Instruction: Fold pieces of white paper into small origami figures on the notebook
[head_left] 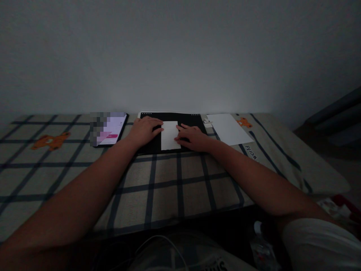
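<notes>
A narrow white piece of paper (169,136) lies upon a black mat or folder (186,117) on the table. At the paper's left edge, my left hand (145,130) rests palm down with its fingers stretched out and the fingertips touching it. From the other side, my right hand (191,137) reaches over the right edge, fingers spread and laid on the paper. Neither hand grips anything. Just right of the black mat sits a small white object (208,123), too small to make out.
A tablet or phone with a lit screen (114,130) lies left of the mat. A larger white sheet (229,130) lies to the right. The checked tablecloth (166,177) reaches the grey wall (175,56). Below the table's edge stands a plastic bottle (262,246).
</notes>
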`<state>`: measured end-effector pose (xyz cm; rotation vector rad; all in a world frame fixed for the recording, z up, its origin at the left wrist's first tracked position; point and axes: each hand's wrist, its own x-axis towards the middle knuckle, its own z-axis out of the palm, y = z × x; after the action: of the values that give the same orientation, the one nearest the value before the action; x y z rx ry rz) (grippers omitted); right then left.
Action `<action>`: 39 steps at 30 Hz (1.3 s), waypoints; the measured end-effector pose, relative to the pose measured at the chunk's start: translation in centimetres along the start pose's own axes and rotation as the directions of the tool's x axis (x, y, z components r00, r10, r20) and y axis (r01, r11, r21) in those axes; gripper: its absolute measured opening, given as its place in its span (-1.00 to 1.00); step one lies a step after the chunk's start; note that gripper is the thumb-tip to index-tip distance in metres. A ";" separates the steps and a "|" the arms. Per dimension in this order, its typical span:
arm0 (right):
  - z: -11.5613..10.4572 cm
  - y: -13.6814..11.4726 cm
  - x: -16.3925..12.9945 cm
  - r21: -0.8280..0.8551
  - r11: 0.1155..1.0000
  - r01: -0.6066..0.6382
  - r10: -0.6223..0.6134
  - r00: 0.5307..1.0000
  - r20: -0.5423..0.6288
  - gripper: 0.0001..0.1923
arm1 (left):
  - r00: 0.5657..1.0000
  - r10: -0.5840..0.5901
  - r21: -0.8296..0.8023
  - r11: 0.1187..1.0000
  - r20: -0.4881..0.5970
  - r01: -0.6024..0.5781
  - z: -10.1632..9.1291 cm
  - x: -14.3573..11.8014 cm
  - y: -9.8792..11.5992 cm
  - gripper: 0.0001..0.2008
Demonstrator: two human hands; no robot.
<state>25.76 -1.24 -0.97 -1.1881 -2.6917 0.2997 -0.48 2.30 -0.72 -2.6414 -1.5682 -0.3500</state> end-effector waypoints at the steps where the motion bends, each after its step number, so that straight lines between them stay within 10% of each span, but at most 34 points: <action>1: 0.0 0.0 0.0 -0.004 1.000 0.001 -0.001 1.000 0.001 -0.70 | 1.000 -0.004 -0.006 1.000 -0.005 0.004 0.0 0.1 0.1 -0.60; 16: -0.1 -0.1 -0.1 -0.020 1.000 0.008 -0.007 1.000 0.004 -0.71 | 1.000 0.007 0.039 0.999 0.011 -0.007 -0.2 0.2 0.1 -0.67; 39: -0.1 -0.2 0.0 -0.014 1.000 0.002 -0.002 1.000 0.011 -0.70 | 0.936 -0.026 0.138 0.990 0.350 -0.024 -2.3 -1.3 1.4 0.16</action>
<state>25.70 -1.38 -0.79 -1.1914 -2.7086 0.2877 -0.24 0.10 1.33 -2.7012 -1.6102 0.2419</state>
